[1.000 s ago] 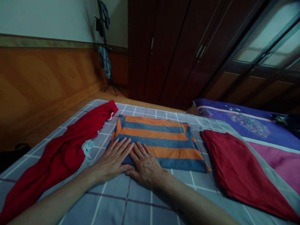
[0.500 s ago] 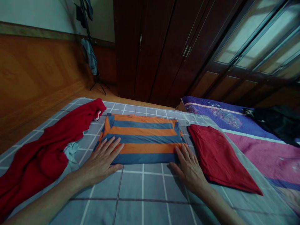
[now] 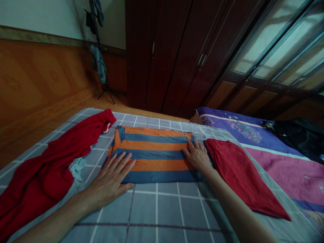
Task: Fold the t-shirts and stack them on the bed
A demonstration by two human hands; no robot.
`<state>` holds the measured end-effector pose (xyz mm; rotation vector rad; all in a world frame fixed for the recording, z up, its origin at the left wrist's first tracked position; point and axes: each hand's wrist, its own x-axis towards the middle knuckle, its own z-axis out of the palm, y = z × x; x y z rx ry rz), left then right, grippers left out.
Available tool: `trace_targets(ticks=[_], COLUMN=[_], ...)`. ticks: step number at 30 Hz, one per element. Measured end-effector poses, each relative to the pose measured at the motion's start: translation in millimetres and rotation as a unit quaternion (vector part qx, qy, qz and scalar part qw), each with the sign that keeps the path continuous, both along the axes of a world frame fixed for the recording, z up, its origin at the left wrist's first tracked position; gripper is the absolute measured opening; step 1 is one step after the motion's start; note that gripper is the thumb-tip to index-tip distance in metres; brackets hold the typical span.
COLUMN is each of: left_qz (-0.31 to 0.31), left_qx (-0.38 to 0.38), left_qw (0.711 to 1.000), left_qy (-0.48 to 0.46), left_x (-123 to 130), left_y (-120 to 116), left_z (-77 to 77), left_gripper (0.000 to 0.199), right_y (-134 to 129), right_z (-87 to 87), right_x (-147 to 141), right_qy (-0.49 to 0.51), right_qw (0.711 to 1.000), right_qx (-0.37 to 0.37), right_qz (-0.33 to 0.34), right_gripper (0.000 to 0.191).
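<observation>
An orange and blue striped shirt point(image 3: 157, 155), folded into a flat rectangle, lies on the grey checked bed cover point(image 3: 144, 209). My left hand point(image 3: 111, 179) rests flat over its lower left corner, fingers spread. On the shirt's right side lies my right hand point(image 3: 198, 157), palm down with the fingers apart, near the upper right corner. Just right of that hand is a folded red garment point(image 3: 240, 175) with a dark edge. A loose red garment point(image 3: 55, 162) stretches along the left side, with a pale cloth point(image 3: 77, 168) partly under it.
Beyond the bed stands a dark wooden wardrobe point(image 3: 162, 60). A clothes stand point(image 3: 105, 81) with hanging items is at the back left. At the right, a purple and pink bedspread point(image 3: 268, 162) carries a black garment point(image 3: 296, 135).
My right hand has moved up along the shirt's right side, from the lower right corner towards the upper one. My left hand stays at the lower left. The view has shifted slightly.
</observation>
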<state>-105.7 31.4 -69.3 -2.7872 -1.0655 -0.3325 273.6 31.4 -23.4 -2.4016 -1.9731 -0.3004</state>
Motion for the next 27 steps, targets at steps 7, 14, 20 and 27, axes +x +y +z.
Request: trace_targets(ticks=[7, 14, 20, 27], left_qz=[-0.006, 0.005, 0.01, 0.006], left_qx=[0.004, -0.002, -0.014, -0.031], left_qw=[1.0, 1.0, 1.0, 0.999], left_qy=[0.0, -0.007, -0.004, -0.01], left_x=[1, 2, 3, 3], left_y=[-2, -1, -2, -3], left_z=[4.8, 2.9, 5.1, 11.1], left_gripper=[0.071, 0.071, 0.07, 0.07], right_y=[28, 70, 69, 63], right_z=[-8.6, -6.4, -0.5, -9.3], right_x=[-87, -45, -43, -117], right_qy=[0.08, 0.04, 0.028, 0.086], right_qw=[0.985, 0.995, 0.999, 0.961], right_qx=[-0.015, -0.02, 0.008, -0.028], right_qz=[0.154, 0.093, 0.038, 0.262], right_gripper=[0.066, 0.062, 0.066, 0.062])
